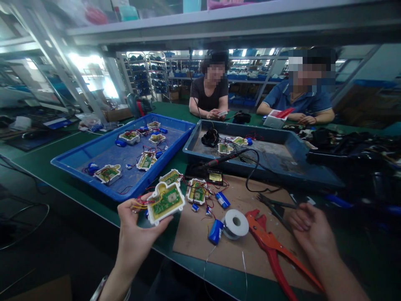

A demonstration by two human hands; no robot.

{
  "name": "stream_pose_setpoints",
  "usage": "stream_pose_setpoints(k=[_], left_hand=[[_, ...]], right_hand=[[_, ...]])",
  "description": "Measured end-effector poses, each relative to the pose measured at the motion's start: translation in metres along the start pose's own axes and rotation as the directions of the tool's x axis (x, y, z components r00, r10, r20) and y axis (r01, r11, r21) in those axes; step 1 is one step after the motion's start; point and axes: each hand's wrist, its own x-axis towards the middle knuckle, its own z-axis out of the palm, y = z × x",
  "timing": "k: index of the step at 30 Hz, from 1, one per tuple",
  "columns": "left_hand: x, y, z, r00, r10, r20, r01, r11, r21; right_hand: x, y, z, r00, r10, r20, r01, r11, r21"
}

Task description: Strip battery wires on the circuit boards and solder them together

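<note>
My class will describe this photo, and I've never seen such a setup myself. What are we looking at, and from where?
No machine here: this single picture comes from a camera worn on a person's head, looking down at their own bare hands. The left hand holds a white casing with a green circuit board. The right hand is open and empty at the brown mat's right edge, near red-handled cutters. On the mat lie a solder spool, a blue cylinder and more boards. Behind stand a blue tray with similar boards and a darker tray, a soldering iron lying across its front rim. Two other people sit opposite.
</note>
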Motion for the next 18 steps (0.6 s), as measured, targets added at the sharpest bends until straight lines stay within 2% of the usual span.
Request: stream_pose_setpoints(k=[2, 7, 12, 14, 16, 18], left_hand=[[0.014, -0.002, 0.008, 1.000, 0.004, -0.014, -0.003, 0.996, 0.089], [0.033, -0.013, 0.029, 0.997, 0.032, 0.065, -0.052, 0.940, 0.337], [0.037, -0.019, 0.043, 0.973, 0.069, 0.220, -0.164, 0.879, 0.447], [0.033, -0.012, 0.040, 0.956, 0.085, 0.282, -0.229, 0.818, 0.528], [0.026, -0.002, 0.033, 0.943, 0.076, 0.325, -0.282, 0.702, 0.654], [0.018, 0.008, 0.025, 0.949, 0.056, 0.309, -0.278, 0.607, 0.745]], right_hand=[[0.000, 0.000, 0.000, 1.000, 0.001, -0.002, -0.001, 1.000, -0.004], [0.000, 0.000, 0.000, 1.000, 0.000, 0.000, 0.000, 1.000, -0.006], [0.000, -0.001, 0.000, 1.000, 0.003, 0.004, -0.003, 1.000, -0.009], [-0.001, -0.002, 0.001, 1.000, 0.002, -0.003, -0.002, 1.000, -0.009], [-0.002, -0.002, 0.001, 1.000, 0.004, -0.012, -0.004, 1.000, -0.007], [-0.002, -0.002, 0.002, 1.000, 0.009, -0.025, -0.009, 1.000, -0.004]])
